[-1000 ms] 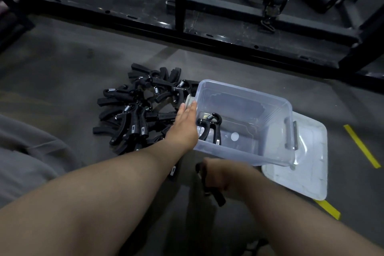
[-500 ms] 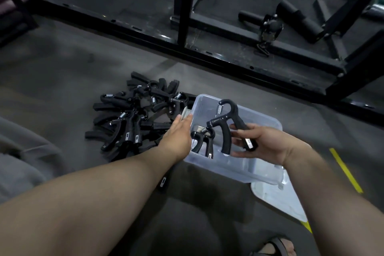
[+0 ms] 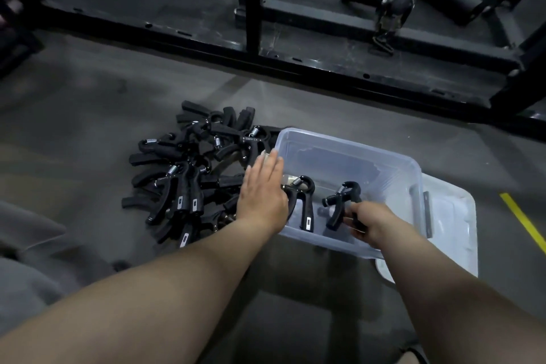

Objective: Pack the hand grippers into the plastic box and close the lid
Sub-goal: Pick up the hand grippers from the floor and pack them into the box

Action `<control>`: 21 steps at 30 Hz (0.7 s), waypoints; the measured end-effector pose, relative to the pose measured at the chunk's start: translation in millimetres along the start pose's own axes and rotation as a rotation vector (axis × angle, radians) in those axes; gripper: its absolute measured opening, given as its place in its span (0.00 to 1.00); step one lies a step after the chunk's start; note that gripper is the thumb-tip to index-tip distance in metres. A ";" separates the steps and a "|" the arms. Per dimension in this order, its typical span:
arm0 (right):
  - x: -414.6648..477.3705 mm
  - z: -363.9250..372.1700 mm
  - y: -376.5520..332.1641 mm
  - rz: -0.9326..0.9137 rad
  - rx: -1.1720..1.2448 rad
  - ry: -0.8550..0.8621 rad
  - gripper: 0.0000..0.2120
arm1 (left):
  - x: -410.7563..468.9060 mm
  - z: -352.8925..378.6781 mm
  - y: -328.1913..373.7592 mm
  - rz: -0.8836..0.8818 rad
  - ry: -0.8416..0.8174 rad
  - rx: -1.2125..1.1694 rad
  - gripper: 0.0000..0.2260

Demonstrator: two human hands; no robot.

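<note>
Head view shows the packing barely begun. The plastic box (image 3: 354, 146) stands open on the floor (image 3: 88, 115), and only two hand grippers are inside its walls. The first gripper (image 3: 302, 201) lies at the box's left end, with no hand on it. The second gripper (image 3: 342, 201) is near the middle, low in the box. The right hand (image 3: 370, 223) reaches over the near wall with its fingers curled round one of that gripper's handles, so it is not yet let go. Whether it already touches the bottom is hard to tell through the cloudy plastic.

The left hand (image 3: 263, 195) is flat, fingers straight and together, pressed against the outside of the box's left wall. It grips nothing and, as I judge it, merely steadies the box.

Most of the work lies ahead. The pile (image 3: 189, 174) of black grippers sits on the floor just to the left of the box, tangled together — well over a dozen by the look of it, all unpacked. The lid (image 3: 455, 224) lies flat at the box's right end, partly behind it in this view. So what is left is to release this gripper, move the pile across, then fit the lid on and close it.
</note>
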State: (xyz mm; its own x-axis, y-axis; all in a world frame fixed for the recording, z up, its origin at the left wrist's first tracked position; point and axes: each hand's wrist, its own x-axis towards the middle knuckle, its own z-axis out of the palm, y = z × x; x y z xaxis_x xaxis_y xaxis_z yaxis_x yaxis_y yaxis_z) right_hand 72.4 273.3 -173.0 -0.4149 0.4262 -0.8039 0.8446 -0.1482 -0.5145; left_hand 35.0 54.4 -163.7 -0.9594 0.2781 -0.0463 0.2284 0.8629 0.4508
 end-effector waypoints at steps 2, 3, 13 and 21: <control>10.3 2.9 5.8 0.051 0.038 -0.017 0.09 | 0.3 0.2 -1.8 -0.004 -0.012 -0.032 0.31; 15.1 5.0 8.0 0.072 0.033 -0.027 0.11 | 0.2 0.2 -3.2 -0.009 -0.020 -0.049 0.31; 41.7 18.5 4.6 -0.056 -0.336 0.103 0.17 | 0.4 -2.9 -3.2 -0.003 -0.062 -0.066 0.31; 49.1 19.6 8.4 -0.081 -0.580 0.045 0.17 | 0.8 -0.5 -3.8 -0.009 -0.041 -0.059 0.29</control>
State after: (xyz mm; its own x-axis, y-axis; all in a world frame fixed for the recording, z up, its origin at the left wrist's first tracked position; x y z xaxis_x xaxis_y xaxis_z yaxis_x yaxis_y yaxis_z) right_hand 52.6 275.5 -222.6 -0.4819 0.4553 -0.7486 0.8632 0.3934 -0.3164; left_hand 33.2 51.1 -165.0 -0.9536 0.2884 -0.0863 0.2085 0.8394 0.5020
